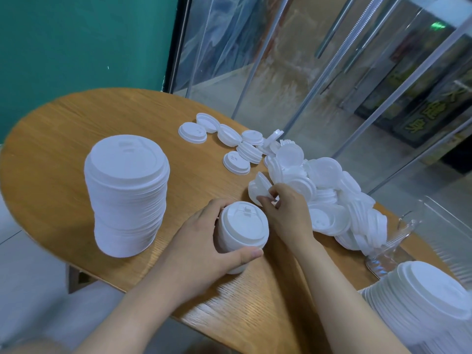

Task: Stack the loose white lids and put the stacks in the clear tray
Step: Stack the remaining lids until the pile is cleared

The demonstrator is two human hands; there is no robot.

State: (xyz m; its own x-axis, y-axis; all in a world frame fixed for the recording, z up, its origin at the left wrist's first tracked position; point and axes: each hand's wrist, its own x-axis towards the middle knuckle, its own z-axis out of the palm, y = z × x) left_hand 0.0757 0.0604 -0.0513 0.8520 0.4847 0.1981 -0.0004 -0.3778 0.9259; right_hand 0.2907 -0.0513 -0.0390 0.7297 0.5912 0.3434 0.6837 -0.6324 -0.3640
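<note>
From the head camera, the left hand curls around a short stack of lids, thumb along its near side and fingers wrapped behind, holding it upright on the rounded, wood-grain tabletop. The right hand reaches into the heap of loose white lids, its fingertips pinching the rim of a tilted lid at the heap's near edge. The lids are thin, glossy moulded plastic discs with raised rims and sip tabs. A tall stack stands well to the left, slightly bowed. A few single lids lie scattered flat beyond the heap. The clear tray, ribbed transparent plastic, sits at the right edge; another slanting stack lies at the lower right beside it.
</note>
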